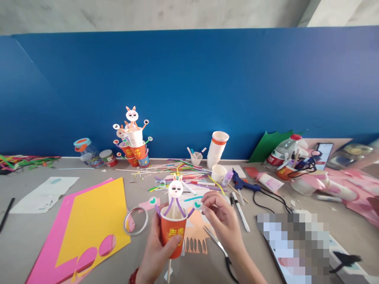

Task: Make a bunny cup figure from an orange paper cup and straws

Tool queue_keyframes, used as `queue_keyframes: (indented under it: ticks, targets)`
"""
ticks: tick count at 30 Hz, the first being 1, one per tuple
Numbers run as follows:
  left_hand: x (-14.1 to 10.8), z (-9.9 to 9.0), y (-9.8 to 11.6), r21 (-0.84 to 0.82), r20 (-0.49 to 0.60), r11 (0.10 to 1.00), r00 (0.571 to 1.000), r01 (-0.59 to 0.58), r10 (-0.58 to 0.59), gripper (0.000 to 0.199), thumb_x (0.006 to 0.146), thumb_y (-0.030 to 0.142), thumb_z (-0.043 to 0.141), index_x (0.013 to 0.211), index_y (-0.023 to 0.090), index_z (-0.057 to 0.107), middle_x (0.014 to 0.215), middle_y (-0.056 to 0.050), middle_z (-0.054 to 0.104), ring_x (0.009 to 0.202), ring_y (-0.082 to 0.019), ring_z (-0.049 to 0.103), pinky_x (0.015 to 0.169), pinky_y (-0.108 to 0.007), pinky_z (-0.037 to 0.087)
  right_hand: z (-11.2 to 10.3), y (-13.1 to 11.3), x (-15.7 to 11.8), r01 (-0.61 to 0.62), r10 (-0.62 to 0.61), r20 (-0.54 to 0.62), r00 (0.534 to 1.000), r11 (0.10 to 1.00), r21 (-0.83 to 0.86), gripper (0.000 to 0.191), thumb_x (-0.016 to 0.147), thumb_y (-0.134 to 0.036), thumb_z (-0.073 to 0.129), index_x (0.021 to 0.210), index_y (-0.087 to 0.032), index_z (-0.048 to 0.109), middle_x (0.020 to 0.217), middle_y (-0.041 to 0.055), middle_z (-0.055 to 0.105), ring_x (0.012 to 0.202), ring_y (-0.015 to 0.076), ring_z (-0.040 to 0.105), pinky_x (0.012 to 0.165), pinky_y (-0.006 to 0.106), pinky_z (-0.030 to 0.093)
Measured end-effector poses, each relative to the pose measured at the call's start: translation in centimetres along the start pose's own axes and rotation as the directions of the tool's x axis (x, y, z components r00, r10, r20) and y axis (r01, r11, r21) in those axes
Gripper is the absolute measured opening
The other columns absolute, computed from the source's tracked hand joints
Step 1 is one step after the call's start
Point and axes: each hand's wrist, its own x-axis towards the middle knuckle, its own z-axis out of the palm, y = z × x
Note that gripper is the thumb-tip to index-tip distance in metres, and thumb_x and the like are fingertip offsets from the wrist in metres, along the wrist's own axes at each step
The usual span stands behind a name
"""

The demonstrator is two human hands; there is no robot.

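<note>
My left hand (161, 244) is wrapped round a red paper cup (168, 225) with yellow characters on its side. A white rabbit head (176, 189) with pink ears stands above the cup's rim on purple pipe cleaners (178, 207). A purple arm reaches out on each side, ending in a white disc with a green mark. The fingertips of my right hand (220, 217) are closed at the edge of the right-hand disc (197, 205). A thin wooden stick (169, 272) comes out below the cup.
Scissors (217, 240), a tape roll (135, 221), a black marker (241, 213) and a blue glue gun (244, 183) lie around the cup. Yellow card (97, 213) is on the left. Finished rabbit cups (137, 152) and stacked cups (216, 152) stand behind. A blurred-out screen (293, 248) is at right.
</note>
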Motion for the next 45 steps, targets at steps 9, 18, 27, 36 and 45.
queue_keyframes:
  ticks: [9,18,27,36,45]
  targets:
    - [-0.11,0.52,0.07,-0.014,-0.022,1.0,1.0,-0.019,0.019,0.073,0.076,0.033,0.075,0.139,0.024,0.039,0.142,-0.012,0.051,0.124,-0.03,0.055,0.097,-0.034,0.051,0.29,0.24,-0.06,-0.017,0.017,-0.023,1.0,1.0,-0.01,0.014,0.083,-0.016,0.058,0.07,-0.02,0.056,0.081,0.0044,0.057,0.076,0.0187,0.055,0.061,0.027,0.045]
    - [0.11,-0.15,-0.3,-0.033,0.033,0.999,0.999,0.014,-0.012,0.074,0.078,0.036,0.075,0.142,0.024,0.039,0.144,-0.013,0.051,0.126,-0.032,0.054,0.099,-0.037,0.05,-0.06,0.55,-0.04,-0.064,0.061,0.037,0.997,0.995,0.071,0.012,0.083,-0.02,0.06,0.071,-0.02,0.058,0.081,0.0046,0.058,0.075,0.018,0.055,0.06,0.026,0.047]
    - [-0.02,-0.18,-0.35,-0.062,0.009,0.997,0.999,0.036,-0.036,0.078,0.077,0.038,0.075,0.144,0.025,0.036,0.14,-0.014,0.055,0.121,-0.033,0.058,0.096,-0.038,0.053,0.02,0.61,0.01,-0.076,0.076,0.011,0.997,0.995,0.066,0.012,0.082,-0.02,0.061,0.071,-0.02,0.058,0.079,0.0042,0.058,0.071,0.0173,0.055,0.058,0.026,0.047]
    - [0.03,-0.2,-0.24,-0.063,0.021,0.998,0.999,0.029,-0.028,0.077,0.078,0.038,0.075,0.144,0.024,0.038,0.139,-0.014,0.056,0.123,-0.033,0.057,0.098,-0.038,0.052,0.1,0.84,-0.2,-0.045,0.044,0.017,0.999,0.998,0.048,0.012,0.084,-0.019,0.06,0.072,-0.02,0.057,0.08,0.0034,0.057,0.073,0.0171,0.055,0.061,0.026,0.047]
    - [-0.1,-0.02,-0.26,-0.065,0.019,0.998,0.999,0.027,-0.026,0.077,0.079,0.037,0.074,0.145,0.025,0.036,0.14,-0.013,0.055,0.122,-0.031,0.058,0.097,-0.037,0.052,0.41,0.69,-0.37,0.084,-0.087,-0.029,0.996,0.991,-0.105,0.013,0.085,-0.016,0.057,0.073,-0.021,0.056,0.078,0.004,0.057,0.074,0.019,0.056,0.063,0.029,0.045]
